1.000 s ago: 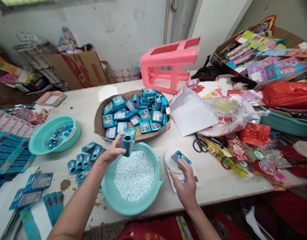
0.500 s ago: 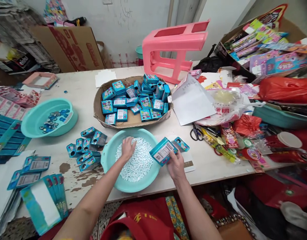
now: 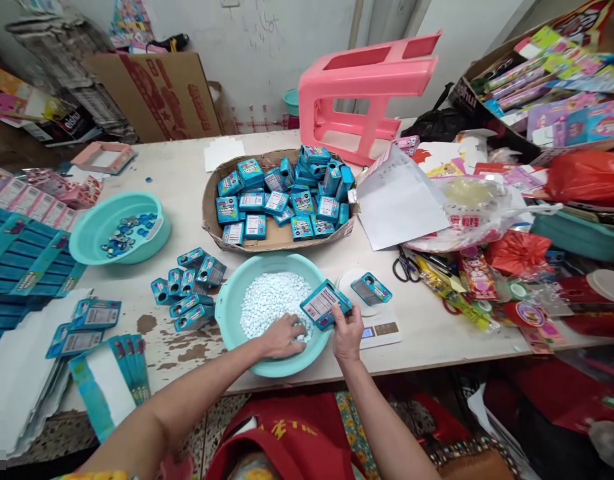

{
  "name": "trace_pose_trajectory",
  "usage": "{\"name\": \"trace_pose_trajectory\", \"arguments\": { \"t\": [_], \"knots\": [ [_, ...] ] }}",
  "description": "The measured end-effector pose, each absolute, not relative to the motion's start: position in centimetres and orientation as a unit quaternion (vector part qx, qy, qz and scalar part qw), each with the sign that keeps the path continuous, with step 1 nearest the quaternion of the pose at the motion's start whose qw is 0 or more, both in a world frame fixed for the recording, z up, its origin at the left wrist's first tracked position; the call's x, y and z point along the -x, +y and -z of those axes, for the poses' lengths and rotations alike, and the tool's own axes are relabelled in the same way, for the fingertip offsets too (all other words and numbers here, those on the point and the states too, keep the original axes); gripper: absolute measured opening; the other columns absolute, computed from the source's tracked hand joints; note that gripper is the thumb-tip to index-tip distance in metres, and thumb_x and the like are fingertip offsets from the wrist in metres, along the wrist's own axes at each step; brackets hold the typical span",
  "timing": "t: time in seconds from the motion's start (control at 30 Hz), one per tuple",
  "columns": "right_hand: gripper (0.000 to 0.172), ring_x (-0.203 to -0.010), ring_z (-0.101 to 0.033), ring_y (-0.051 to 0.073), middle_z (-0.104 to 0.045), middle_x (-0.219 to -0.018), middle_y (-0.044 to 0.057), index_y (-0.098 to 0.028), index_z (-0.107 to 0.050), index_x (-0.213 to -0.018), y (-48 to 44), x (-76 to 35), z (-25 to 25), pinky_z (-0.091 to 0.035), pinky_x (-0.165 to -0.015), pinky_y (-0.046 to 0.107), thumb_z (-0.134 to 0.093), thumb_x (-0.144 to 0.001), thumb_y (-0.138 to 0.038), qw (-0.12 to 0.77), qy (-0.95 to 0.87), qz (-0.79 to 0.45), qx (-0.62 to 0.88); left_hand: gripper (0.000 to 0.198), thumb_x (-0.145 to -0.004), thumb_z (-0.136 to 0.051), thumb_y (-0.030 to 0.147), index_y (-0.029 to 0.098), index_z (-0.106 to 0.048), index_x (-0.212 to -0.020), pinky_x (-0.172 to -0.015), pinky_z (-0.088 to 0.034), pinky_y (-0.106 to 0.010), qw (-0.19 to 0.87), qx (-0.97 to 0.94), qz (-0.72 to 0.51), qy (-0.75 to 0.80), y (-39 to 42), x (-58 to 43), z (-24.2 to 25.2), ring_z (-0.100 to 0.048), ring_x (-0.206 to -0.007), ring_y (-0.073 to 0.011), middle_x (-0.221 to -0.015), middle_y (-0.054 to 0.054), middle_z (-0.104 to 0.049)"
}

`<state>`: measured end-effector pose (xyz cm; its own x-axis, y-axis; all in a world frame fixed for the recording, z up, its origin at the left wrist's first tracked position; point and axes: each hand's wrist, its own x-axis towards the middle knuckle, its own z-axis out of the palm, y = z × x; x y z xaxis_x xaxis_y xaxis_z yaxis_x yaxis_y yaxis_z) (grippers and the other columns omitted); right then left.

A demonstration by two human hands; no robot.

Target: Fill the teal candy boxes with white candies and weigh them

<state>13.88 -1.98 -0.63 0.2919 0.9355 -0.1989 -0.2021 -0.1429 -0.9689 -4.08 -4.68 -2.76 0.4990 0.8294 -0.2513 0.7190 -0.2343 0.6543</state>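
Note:
My left hand [image 3: 285, 335] is down in a turquoise bowl [image 3: 223, 327] of small white candies [image 3: 267, 303]. Its fingers curl into the candies near the right side, and their tips are partly hidden. Above the bowl's right rim, my right hand [image 3: 347, 331] grips a small blue candy box [image 3: 323, 304], tilted with its printed side up. Just beyond that hand, another blue box [image 3: 371, 289] lies on a white digital scale [image 3: 394, 335]. Several blue boxes with round openings [image 3: 189, 283] stand grouped to the left of the bowl.
Behind the bowl, a cardboard tray [image 3: 281, 237] carries many blue boxes. A second turquoise basin [image 3: 159, 233] with shiny blue pieces stands left. Scissors [image 3: 405, 265], a paper sheet [image 3: 401, 200] and a pink stool [image 3: 369, 80] occupy the right and back. Flat blue cartons [image 3: 109, 380] lie front left.
My left hand has moved from the bowl's upper left to its lower right, into the candies. My right hand keeps its box by the rim, now apart from the box on the scale.

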Motion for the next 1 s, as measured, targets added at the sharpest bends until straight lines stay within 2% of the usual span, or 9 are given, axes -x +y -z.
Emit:
{"name": "trace_pose_trajectory", "arguments": {
  "t": [0.13,0.27,0.37,0.47,0.53,0.67,0.8,0.9,1.0],
  "knots": [
    [0.041,-0.087,-0.063,0.02,-0.067,-0.092,0.004,-0.019,-0.052,-0.098,-1.9,-13.5,0.3,-0.051,-0.08,0.036,-0.07,-0.072,-0.045,0.569,-0.322,-0.488,0.579,0.022,-0.072,-0.062,0.041,0.021,-0.067,-0.079,-0.067,-0.041,-0.042,0.386,-0.763,-0.117,0.504,-6.9,7.0,2.1,-0.056,-0.075,-0.0301,-0.083,-0.012,-0.058],
    [0.044,-0.087,-0.064,0.02,-0.066,-0.093,0.005,-0.018,-0.052,-0.099,-1.9,-13.0,-0.3,-0.051,-0.082,0.037,-0.073,-0.069,-0.043,0.557,-0.343,-0.492,0.574,0.013,-0.062,-0.071,0.031,0.021,-0.063,-0.063,-0.065,-0.041,-0.039,0.433,-0.679,-0.152,0.573,-7.2,8.2,1.9,-0.055,-0.061,-0.0249,-0.066,-0.007,-0.055],
    [0.049,-0.09,-0.064,0.021,-0.066,-0.099,0.008,-0.017,-0.053,-0.108,-2.3,-12.3,-1.1,-0.052,-0.082,0.038,-0.073,-0.069,-0.04,0.516,-0.404,-0.504,0.564,0.01,-0.059,-0.069,0.024,0.02,-0.06,-0.059,-0.067,-0.042,-0.037,0.441,-0.647,-0.165,0.599,-6.3,8.7,1.7,-0.055,-0.06,-0.023,-0.059,-0.004,-0.053],
    [0.045,-0.097,-0.061,0.024,-0.064,-0.106,0.009,-0.019,-0.058,-0.112,-3.0,-11.5,-2.2,-0.05,-0.085,0.039,-0.07,-0.073,-0.038,0.443,-0.519,-0.474,0.556,0.008,-0.067,-0.062,0.027,0.019,-0.062,-0.065,-0.065,-0.042,-0.032,0.444,-0.617,-0.189,0.622,-5.2,9.3,0.7,-0.056,-0.063,-0.0205,-0.063,-0.003,-0.057],
    [0.038,-0.099,-0.06,0.024,-0.063,-0.106,0.008,-0.021,-0.06,-0.11,-3.5,-11.0,-2.7,-0.048,-0.087,0.039,-0.068,-0.076,-0.036,0.404,-0.59,-0.439,0.544,0.017,-0.074,-0.058,0.034,0.018,-0.061,-0.07,-0.055,-0.04,-0.027,0.485,-0.525,-0.257,0.65,-4.6,9.4,-0.7,-0.052,-0.055,-0.0154,-0.062,-0.001,-0.056],
    [0.031,-0.098,-0.058,0.024,-0.063,-0.101,0.007,-0.023,-0.061,-0.106,-4.2,-9.9,-3.0,-0.047,-0.086,0.039,-0.068,-0.077,-0.031,0.363,-0.668,-0.4,0.512,0.027,-0.073,-0.062,0.043,0.018,-0.053,-0.072,-0.036,-0.023,-0.02,0.565,-0.28,-0.485,0.606,-3.9,8.4,-3.9,-0.037,-0.037,-0.0063,-0.056,0.004,-0.048],
    [0.032,-0.096,-0.058,0.025,-0.064,-0.098,0.006,-0.023,-0.062,-0.104,-4.9,-9.0,-3.0,-0.045,-0.084,0.039,-0.072,-0.074,-0.028,0.326,-0.711,-0.374,0.498,0.025,-0.073,-0.062,0.039,0.017,-0.05,-0.068,-0.042,-0.036,-0.02,0.548,-0.18,-0.641,0.506,-3.1,6.6,-5.2,-0.05,-0.045,-0.0092,-0.058,0.003,-0.051],
    [0.032,-0.097,-0.059,0.025,-0.066,-0.101,0.005,-0.023,-0.061,-0.104,-5.3,-8.8,-3.2,-0.043,-0.083,0.038,-0.072,-0.074,-0.026,0.302,-0.725,-0.355,0.508,0.027,-0.074,-0.061,0.038,0.016,-0.05,-0.065,-0.051,-0.044,-0.023,0.539,-0.128,-0.679,0.482,-2.7,5.8,-5.0,-0.056,-0.051,-0.0111,-0.057,0.003,-0.05],
    [0.032,-0.097,-0.059,0.025,-0.067,-0.101,0.004,-0.024,-0.061,-0.104,-5.5,-8.8,-3.5,-0.041,-0.082,0.037,-0.071,-0.074,-0.024,0.287,-0.737,-0.331,0.514,0.028,-0.075,-0.062,0.039,0.016,-0.049,-0.065,-0.053,-0.045,-0.025,0.529,-0.105,-0.686,0.488,-2.6,5.4,-4.9,-0.055,-0.049,-0.0105,-0.059,0.002,-0.052]
  ]
}}
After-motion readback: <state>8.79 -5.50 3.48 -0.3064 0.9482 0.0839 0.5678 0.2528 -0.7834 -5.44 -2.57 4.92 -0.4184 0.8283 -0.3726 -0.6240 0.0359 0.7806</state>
